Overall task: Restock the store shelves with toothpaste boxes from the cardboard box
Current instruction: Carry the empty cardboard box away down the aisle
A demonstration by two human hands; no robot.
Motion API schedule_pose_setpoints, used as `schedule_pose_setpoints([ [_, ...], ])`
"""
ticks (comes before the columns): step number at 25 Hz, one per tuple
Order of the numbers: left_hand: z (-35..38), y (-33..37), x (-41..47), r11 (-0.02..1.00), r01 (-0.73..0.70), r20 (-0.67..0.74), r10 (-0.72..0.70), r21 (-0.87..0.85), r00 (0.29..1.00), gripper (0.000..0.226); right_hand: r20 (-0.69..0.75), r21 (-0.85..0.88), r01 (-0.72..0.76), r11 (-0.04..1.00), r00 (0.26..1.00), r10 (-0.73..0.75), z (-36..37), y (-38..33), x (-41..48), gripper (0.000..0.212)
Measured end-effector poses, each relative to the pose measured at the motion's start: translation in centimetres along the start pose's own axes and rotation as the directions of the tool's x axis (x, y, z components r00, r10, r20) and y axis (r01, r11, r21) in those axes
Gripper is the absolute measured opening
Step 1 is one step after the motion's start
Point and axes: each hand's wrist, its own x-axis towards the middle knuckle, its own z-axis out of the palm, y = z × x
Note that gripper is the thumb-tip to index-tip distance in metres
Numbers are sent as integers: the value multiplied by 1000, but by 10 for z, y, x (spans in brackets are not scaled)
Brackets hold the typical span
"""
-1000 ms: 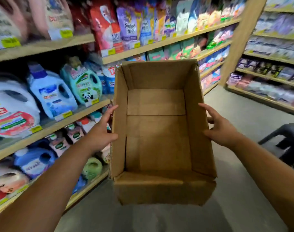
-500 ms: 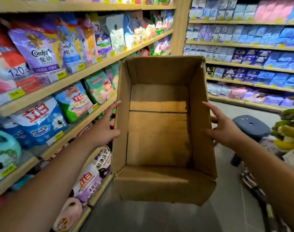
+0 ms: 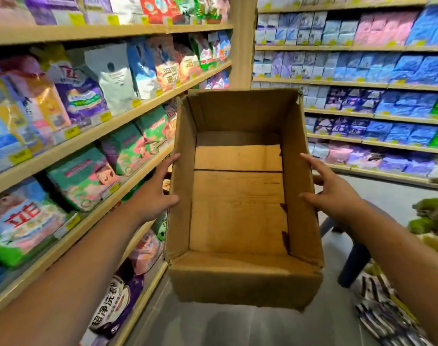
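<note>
I carry an open brown cardboard box [image 3: 240, 216] in the air in front of me, above the grey aisle floor. Only its bare cardboard bottom shows inside; I see no toothpaste boxes in it. My left hand [image 3: 156, 193] presses flat against the outside of the left wall, fingers straight and pointing forward. My right hand [image 3: 331, 193] presses the right wall the same way, its thumb and forefinger along the wall's outer face. The box is clamped between the two palms.
Wooden shelves [image 3: 128, 113] full of detergent bags run close along the left. Shelves of blue, purple and pink packs [image 3: 377, 116] fill the far wall. A dark plastic stool [image 3: 352, 260] stands right of the box, with green goods [image 3: 432, 216] and patterned packets [image 3: 387, 318] beyond it.
The view has travelled down the aisle and turned right: jugs gave way to bags, and the far shelves are closer. Both hands keep the same hold on the box.
</note>
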Motion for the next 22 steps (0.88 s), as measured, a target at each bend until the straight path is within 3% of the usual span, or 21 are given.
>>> schedule_pose_setpoints([
  [16,15,-72,456,997,-53,250,66,-58,966,90,-174,-64,-111,992,980,98,-14,88,375,89],
  [22,58,-93,610,997,-50,270,66,-66,960,91,-148,-14,-131,991,981,128,-40,153,522,88],
])
